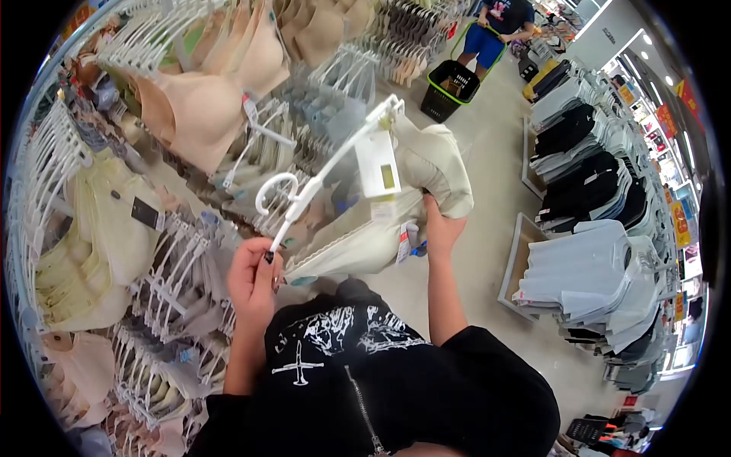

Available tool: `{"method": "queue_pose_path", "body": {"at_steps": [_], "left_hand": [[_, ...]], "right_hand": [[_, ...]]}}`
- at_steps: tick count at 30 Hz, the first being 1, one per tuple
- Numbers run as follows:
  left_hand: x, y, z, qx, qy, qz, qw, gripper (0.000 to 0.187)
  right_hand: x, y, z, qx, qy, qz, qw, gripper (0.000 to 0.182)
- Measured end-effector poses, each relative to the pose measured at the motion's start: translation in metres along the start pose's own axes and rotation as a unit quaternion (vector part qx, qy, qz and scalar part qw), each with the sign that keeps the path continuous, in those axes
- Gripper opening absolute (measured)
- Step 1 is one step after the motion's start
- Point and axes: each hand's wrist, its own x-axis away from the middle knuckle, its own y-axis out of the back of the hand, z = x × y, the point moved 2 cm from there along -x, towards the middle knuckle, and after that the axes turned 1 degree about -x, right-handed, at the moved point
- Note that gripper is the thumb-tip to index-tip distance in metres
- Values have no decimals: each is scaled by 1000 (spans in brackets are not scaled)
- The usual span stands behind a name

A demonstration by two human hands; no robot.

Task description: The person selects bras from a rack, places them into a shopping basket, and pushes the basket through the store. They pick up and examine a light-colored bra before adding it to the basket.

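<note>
In front of my chest I hold a pale cream bra (346,247) on a white plastic hanger (308,194). My left hand (253,273), with dark nails, is closed around the hanger's lower left end, beside the bra's band. My right hand (443,228) grips the right cup, thumb on the near side and the other fingers hidden behind it. A white tag (376,164) hangs from the hanger's upper end over the bra. The hanger is tilted, its hook pointing left.
Racks of hanging bras fill the left side, with beige bras (198,114) and pale yellow ones (95,236) nearest. Folded and hung shirts (575,263) line the right. Up the aisle, a person (495,34) stands with a black basket (449,87) with green trim.
</note>
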Motion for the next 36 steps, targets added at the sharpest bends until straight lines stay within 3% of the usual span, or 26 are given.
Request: {"method": "queue_pose_path", "body": {"at_steps": [3, 4, 7, 10, 13, 15, 18, 21, 24, 29, 34, 36], "left_hand": [[-1, 3, 1, 0, -1, -23, 1000, 13], [-2, 5, 1, 9, 1, -27, 1000, 13], [-4, 11, 5, 12, 7, -52, 999, 14], [2, 18, 17, 22, 48, -76, 996, 13], [9, 20, 25, 1, 53, -93, 994, 15], [10, 10, 10, 3, 39, -73, 997, 20], [12, 10, -8, -40, -35, 8, 999, 15], [16, 13, -43, -7, -48, 49, 998, 15], [26, 25, -37, 84, -70, -10, 994, 14], [36, 38, -39, 108, -115, -141, 977, 14], [57, 47, -44, -83, -114, -242, 960, 15], [64, 41, -54, -203, -105, -243, 943, 15]], "right_hand": [[4, 2, -22, -117, -166, 50, 978, 44], [8, 4, -15, -171, -219, 106, 955, 47], [18, 15, -24, -358, -297, 156, 871, 49], [20, 25, -52, -401, -343, 240, 815, 53], [34, 34, -97, -404, -408, 228, 786, 49], [50, 35, -131, -415, -443, 239, 758, 60], [65, 9, -125, -350, -284, 435, 779, 67], [74, -19, -72, -322, -199, 581, 721, 61], [87, -31, -67, -431, -185, 561, 682, 58], [110, -57, -49, -417, -280, 569, 651, 60], [126, -76, -35, -379, -362, 557, 645, 62], [131, -87, -24, -356, -392, 540, 654, 62]]}}
